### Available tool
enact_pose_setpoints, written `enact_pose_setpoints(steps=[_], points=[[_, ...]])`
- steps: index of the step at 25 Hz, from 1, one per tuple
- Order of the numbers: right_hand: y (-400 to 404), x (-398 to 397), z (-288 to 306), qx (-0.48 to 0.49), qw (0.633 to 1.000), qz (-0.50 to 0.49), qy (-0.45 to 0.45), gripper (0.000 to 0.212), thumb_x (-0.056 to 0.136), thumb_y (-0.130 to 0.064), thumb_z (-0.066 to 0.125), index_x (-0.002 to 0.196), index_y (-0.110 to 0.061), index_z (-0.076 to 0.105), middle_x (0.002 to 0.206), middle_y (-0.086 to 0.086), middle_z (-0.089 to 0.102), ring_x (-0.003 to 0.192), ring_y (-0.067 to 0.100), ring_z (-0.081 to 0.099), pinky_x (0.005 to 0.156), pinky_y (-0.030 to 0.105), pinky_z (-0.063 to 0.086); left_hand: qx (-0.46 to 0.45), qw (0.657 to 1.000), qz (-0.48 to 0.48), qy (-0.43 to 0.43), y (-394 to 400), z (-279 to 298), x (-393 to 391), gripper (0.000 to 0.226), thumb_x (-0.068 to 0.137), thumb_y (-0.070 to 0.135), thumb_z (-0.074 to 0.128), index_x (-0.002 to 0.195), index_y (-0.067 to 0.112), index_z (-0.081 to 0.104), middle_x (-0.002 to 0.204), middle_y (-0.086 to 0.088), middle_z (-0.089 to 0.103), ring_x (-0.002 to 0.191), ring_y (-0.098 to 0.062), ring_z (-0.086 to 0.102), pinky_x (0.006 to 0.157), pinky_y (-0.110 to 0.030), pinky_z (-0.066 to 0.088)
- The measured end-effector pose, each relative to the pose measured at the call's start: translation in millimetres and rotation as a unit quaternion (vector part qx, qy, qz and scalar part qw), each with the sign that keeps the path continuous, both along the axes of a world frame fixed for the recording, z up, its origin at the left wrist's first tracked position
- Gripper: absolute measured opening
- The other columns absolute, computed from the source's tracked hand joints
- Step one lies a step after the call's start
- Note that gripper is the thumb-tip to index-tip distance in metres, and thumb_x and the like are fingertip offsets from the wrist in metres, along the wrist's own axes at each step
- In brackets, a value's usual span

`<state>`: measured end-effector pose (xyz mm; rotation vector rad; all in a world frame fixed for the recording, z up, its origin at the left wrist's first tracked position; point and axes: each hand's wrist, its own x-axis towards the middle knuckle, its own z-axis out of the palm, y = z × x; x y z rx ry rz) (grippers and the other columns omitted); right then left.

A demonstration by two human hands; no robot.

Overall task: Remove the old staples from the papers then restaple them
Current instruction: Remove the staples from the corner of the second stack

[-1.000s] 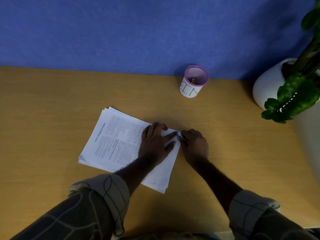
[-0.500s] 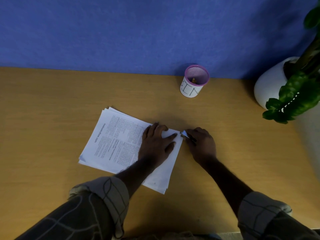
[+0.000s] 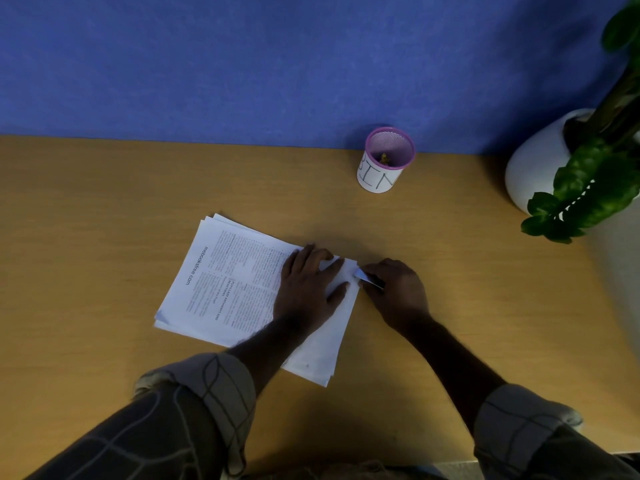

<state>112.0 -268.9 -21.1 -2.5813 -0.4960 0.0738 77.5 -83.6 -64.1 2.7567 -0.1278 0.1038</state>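
Observation:
A stack of printed white papers [image 3: 228, 285] lies slanted on the wooden desk [image 3: 104, 209]. My left hand [image 3: 308, 289] presses flat on the stack's right half, fingers spread toward its far right corner. My right hand [image 3: 394, 292] sits just right of that corner, closed on a small metal staple remover [image 3: 363, 277] whose tip touches the paper's corner. The staple itself is too small to make out.
A pink mesh cup labelled BIN [image 3: 384, 161] stands at the back by the blue partition [image 3: 277, 64], with something small inside. A white pot with a green plant [image 3: 575, 174] fills the back right corner. The desk's front edge runs near my sleeves.
My right hand has shifted slightly to the right along the paper's corner with the tool. The left hand has kept pressing the stack.

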Motion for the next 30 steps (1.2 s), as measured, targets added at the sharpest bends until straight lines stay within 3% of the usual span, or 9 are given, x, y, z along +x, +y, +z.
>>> enact_pose_setpoints(steps=[5,18,24,30], points=[[4.4,6.7,2.7,0.01,0.999,0.011,0.03,0.019,0.086,-0.017,0.071,0.104,-0.014,0.075,0.088,0.004,0.072,0.077,0.02,0.062,0.069,0.031,0.049,-0.01,1.0,-0.002,0.003,0.0,-0.4,-0.2,0.044,0.093,0.05,0.051,0.133,0.034,0.057,0.135,-0.001,0.055,0.14,-0.025,0.038,0.118,-0.046,0.028],[0.0,27.2,7.7,0.03,0.99,0.02,0.133,0.024,0.088,-0.021,0.071,0.111,-0.013,0.074,0.099,0.004,0.072,0.087,0.016,0.063,0.078,0.032,0.051,-0.003,1.0,-0.005,0.01,0.8,2.9,-0.8,0.041,0.093,0.049,0.052,0.13,0.034,0.06,0.137,-0.002,0.054,0.141,-0.026,0.036,0.118,-0.048,0.027],[0.6,27.4,7.5,0.045,0.989,0.007,0.144,0.022,0.086,-0.023,0.073,0.106,-0.014,0.074,0.095,0.002,0.071,0.083,0.013,0.062,0.07,0.019,0.044,-0.002,1.0,-0.005,0.005,0.0,4.4,-1.6,0.04,0.093,0.047,0.055,0.128,0.032,0.062,0.136,-0.004,0.055,0.14,-0.028,0.038,0.117,-0.049,0.028],[2.2,25.4,6.5,0.047,0.984,-0.016,0.172,0.018,0.087,-0.028,0.072,0.098,-0.016,0.076,0.09,-0.001,0.07,0.079,0.01,0.062,0.069,0.024,0.047,0.008,1.0,-0.007,0.01,-0.2,4.6,-0.6,0.041,0.093,0.049,0.052,0.131,0.034,0.06,0.137,-0.004,0.054,0.141,-0.028,0.037,0.118,-0.048,0.028]])
